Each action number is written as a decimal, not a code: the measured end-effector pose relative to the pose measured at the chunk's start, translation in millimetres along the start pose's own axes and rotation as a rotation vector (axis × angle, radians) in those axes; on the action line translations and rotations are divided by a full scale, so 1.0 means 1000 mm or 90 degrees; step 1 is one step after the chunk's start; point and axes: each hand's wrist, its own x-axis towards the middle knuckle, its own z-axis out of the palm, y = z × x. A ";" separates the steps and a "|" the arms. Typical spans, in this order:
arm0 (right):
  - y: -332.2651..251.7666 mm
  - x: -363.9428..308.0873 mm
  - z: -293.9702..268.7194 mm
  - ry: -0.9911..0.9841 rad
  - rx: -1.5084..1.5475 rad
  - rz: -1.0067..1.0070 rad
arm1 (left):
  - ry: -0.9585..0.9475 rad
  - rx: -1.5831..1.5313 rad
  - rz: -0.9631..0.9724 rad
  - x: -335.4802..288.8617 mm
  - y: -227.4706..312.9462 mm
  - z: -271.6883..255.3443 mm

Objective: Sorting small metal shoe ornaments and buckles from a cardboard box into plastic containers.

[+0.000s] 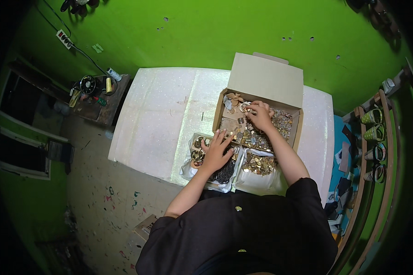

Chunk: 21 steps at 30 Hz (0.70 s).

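An open cardboard box (266, 73) full of small metal pieces, some gold and some silver, stands on a white sparkly table (156, 105). Inside it is my right hand (261, 115), fingers bent together over the pieces near a round pale one; what they grip, if anything, is too small to make out. My left hand (217, 153) lies with fingers spread over a plastic-lined tray (186, 170) in front of the box. Under and around that hand are gold-coloured ring-like pieces (198, 156) and a dark heap (223, 173). Beside it, a second plastic-lined tray (257, 181) holds gold-coloured pieces (260, 164).
A shoe rack (385, 137) with several green and patterned shoes runs along the right wall. At the left stands a small dark table (98, 110) with thread spools (108, 84). A power strip (64, 39) hangs on the green wall. Scraps litter the floor (110, 201).
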 end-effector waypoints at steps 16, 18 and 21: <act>-0.061 -0.109 -0.031 -0.212 0.891 0.100 | 0.150 -0.217 -0.016 -0.009 0.051 -0.053; -0.067 -0.120 -0.022 -0.194 0.837 0.071 | 0.138 -0.210 -0.014 -0.017 0.056 -0.063; -0.079 -0.134 -0.018 -0.225 0.779 0.080 | 0.128 -0.216 0.024 -0.029 0.041 -0.058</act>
